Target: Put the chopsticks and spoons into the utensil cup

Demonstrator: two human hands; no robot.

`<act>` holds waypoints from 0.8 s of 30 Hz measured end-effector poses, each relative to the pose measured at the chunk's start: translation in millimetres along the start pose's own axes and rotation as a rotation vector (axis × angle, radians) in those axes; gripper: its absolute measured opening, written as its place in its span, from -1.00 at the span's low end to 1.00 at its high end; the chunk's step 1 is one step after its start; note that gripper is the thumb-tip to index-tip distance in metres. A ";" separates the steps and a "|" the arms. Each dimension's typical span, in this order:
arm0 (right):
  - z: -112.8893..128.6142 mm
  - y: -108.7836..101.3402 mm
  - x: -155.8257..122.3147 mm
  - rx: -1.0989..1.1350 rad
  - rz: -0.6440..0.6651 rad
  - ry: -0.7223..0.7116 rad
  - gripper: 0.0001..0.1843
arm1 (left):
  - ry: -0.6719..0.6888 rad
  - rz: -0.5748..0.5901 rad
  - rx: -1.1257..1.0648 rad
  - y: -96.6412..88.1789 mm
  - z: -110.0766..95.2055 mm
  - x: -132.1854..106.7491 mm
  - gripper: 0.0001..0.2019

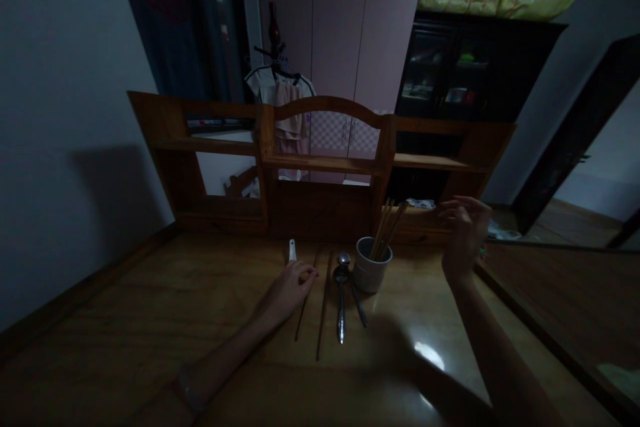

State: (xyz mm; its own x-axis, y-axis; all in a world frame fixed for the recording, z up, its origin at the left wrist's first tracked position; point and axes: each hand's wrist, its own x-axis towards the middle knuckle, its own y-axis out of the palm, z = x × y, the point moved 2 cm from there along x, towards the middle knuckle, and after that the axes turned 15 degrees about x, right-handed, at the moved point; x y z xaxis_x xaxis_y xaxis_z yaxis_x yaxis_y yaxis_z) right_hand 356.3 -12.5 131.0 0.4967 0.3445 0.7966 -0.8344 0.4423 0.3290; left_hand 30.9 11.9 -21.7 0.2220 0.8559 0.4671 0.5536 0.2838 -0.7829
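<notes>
My left hand [293,286] rests low over the wooden tabletop, its fingers curled and pressed together. A white spoon [293,250] pokes out beyond it, handle pointing away; the rest is hidden under the hand. One chopstick [302,317] passes close by the fingertips, and I cannot make out what they grip. Another chopstick [324,310] lies just right of it. Further right are two metal spoons, one long [341,310] and one shorter [359,300]. A pale cup [370,274] holds several upright chopsticks [383,230]. Right of the cup, my right hand [463,240] is raised, slightly blurred, fingers apart, nothing visible in it.
A wooden shelf unit [327,164] stands along the table's back edge. The wooden tabletop [150,320] meets a wall at left and a raised edge [540,334] at right. Behind are a pink wardrobe [337,47] and a dark cabinet [480,74].
</notes>
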 end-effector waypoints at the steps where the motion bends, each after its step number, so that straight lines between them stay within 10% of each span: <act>1: 17.3 2.8 -1.6 0.035 -0.012 -0.095 -0.74 | -0.008 -0.002 0.002 0.1 0.0 -0.1 -0.79; 5: 56.4 25.5 -49.6 -0.042 0.414 -0.268 -0.79 | -0.041 -0.010 0.006 -3.6 -3.5 -1.4 -0.83; 10: 32.2 49.4 -152.3 -0.172 1.190 -0.313 -0.85 | -0.022 -0.032 0.051 -11.2 -9.3 -3.2 -0.86; 15: 14.0 56.4 -188.2 -0.227 1.398 -0.030 -0.86 | 0.009 0.005 0.229 -7.5 -6.2 -7.4 -0.87; 24: 11.7 56.1 -182.6 -0.181 1.383 0.141 -0.73 | 0.016 0.049 0.368 -4.6 -7.5 -12.1 -0.87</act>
State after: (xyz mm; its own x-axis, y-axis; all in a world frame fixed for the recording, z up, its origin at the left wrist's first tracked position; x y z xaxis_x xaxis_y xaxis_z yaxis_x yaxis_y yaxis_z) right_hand 216.0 -60.3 9.9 -0.6630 0.6576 0.3578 -0.6252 -0.2235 -0.7478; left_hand 31.7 -3.0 -20.6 0.2554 0.8661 0.4297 0.2172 0.3817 -0.8984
